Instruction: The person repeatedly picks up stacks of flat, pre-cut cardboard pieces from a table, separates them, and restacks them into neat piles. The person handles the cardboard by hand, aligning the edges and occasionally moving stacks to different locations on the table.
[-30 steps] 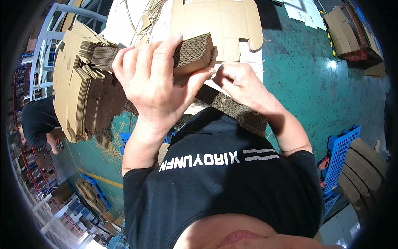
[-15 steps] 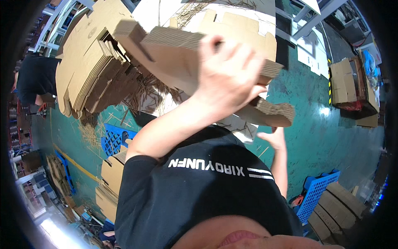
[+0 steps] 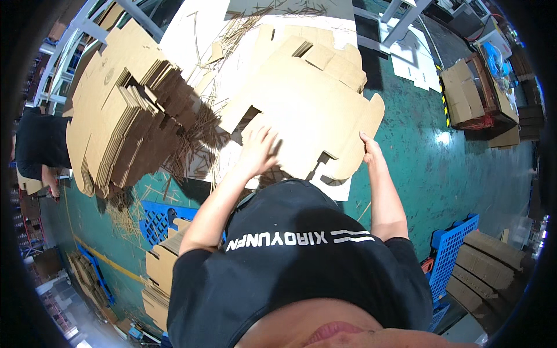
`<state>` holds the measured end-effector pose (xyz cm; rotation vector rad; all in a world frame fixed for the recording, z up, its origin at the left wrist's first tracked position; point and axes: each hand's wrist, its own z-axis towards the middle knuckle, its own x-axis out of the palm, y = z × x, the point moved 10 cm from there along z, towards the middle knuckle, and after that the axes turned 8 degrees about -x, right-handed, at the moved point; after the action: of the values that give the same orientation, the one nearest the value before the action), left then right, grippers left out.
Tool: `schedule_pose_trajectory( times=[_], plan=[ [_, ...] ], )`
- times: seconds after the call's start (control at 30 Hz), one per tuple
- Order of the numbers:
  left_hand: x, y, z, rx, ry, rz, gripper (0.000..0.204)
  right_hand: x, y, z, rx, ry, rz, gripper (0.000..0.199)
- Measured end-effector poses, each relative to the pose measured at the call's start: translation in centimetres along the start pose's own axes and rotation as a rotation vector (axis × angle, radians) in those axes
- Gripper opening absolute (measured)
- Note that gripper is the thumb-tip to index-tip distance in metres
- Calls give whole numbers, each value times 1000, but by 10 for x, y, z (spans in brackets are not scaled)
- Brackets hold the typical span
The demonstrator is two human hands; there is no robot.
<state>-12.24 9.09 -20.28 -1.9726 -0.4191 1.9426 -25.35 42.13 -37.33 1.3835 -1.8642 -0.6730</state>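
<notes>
Okay, left hand (image 3: 259,155) splayed open at the cardboard sheet's (image 3: 307,107) left side, right hand (image 3: 372,152) gripping its right edge, thumb uppermost, apparently steadying it over the counter (image 3: 180,36)!

Cardboard (image 3: 296,110), half a second ago tilted up with ribbed edges showing, now lies flat over the table (image 3: 200,32), broad face up. My left hand (image 3: 259,152), earlier clamped round the bundle, is off that hold: fingers spread at the near left edge, by a notch. My right hand (image 3: 373,151), first curled beside the bundle, then lower and apart, is now at the right edge, thumb on top, fingers hidden.
</notes>
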Motion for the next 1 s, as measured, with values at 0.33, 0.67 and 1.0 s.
schedule_pose_trajectory(
  times=[0.33,0.67,1.0],
  plan=[
    [26,13,-32,50,-266,175,70,23,43,-15,2,199,70,50],
    [-175,-153,-7,626,-586,174,22,5,106,-112,24,301,331,40],
    [-265,-211,-18,649,-383,83,52,8,52,-204,366,273,230,47]
  ],
)
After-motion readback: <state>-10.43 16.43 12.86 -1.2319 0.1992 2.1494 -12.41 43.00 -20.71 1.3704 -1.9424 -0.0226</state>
